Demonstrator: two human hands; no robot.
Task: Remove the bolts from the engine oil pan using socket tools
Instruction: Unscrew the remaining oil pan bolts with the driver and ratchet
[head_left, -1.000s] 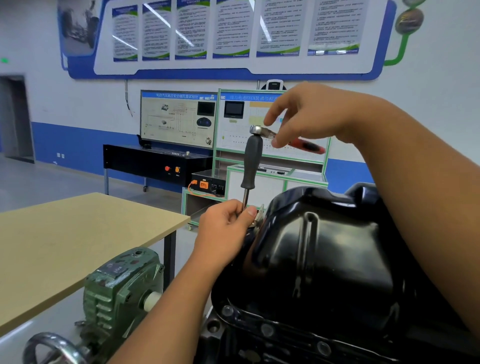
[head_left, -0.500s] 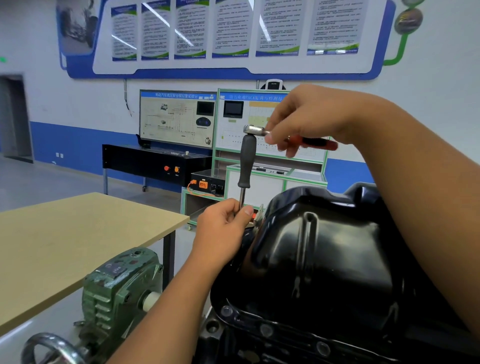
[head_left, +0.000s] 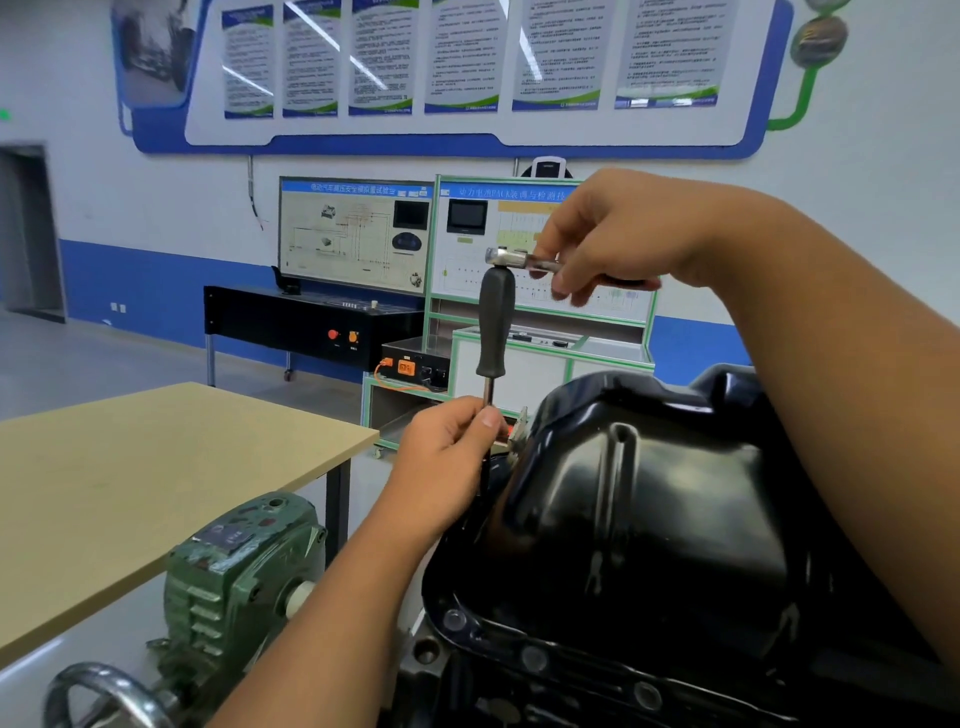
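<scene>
The black engine oil pan fills the lower right, with several bolts along its near flange. A socket driver with a dark grey handle stands upright at the pan's far left edge. My left hand pinches its thin metal shaft just below the handle; the lower end is hidden behind the hand. A chrome ratchet sits on top of the handle, pointing right. My right hand grips the ratchet's handle, most of which is hidden by the fingers.
A tan tabletop lies to the left. A green gearbox with a steel handwheel sits at the lower left beside the engine. Training panels and a black bench stand by the far wall.
My right hand closed its fingers round the ratchet handle, and that handle swung a little round to the right. The left hand and driver stayed nearly still.
</scene>
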